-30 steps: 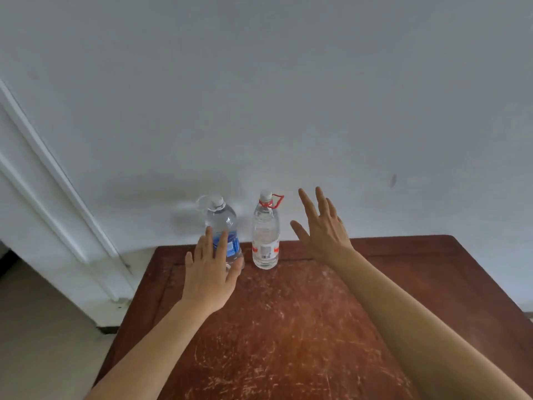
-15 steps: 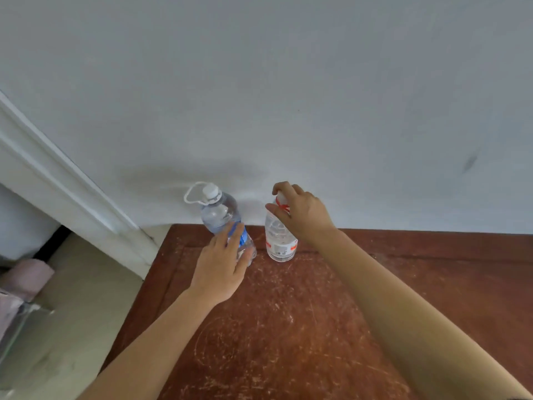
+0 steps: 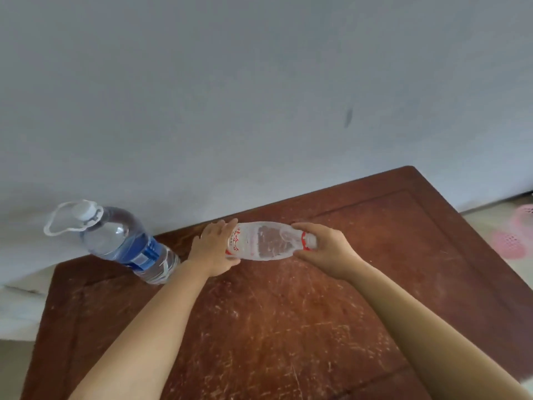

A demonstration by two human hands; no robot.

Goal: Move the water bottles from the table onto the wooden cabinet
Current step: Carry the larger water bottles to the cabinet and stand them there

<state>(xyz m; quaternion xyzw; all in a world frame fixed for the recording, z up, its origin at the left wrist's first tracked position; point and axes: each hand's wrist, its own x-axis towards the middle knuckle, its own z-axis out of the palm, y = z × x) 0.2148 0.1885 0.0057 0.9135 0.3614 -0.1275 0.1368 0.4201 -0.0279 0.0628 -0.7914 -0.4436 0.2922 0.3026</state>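
Note:
A clear water bottle with a red-and-white label [image 3: 265,241] lies level in the air above the scratched brown wooden surface [image 3: 274,327]. My left hand [image 3: 212,249] holds its base end and my right hand [image 3: 326,249] grips its neck and cap end. A larger bottle with a blue label and a white loop handle [image 3: 127,243] stands on the surface's far left corner, close to the wall, apart from both hands.
A grey-white wall [image 3: 259,96] runs right behind the surface. Pale floor shows past the left edge. A pink mesh object [image 3: 516,235] lies on the floor beyond the right edge.
My left hand has let go of the blue-label bottle and moved to the red-label bottle's base. My right hand has lifted the red-label bottle and turned it sideways. The view has swung right.

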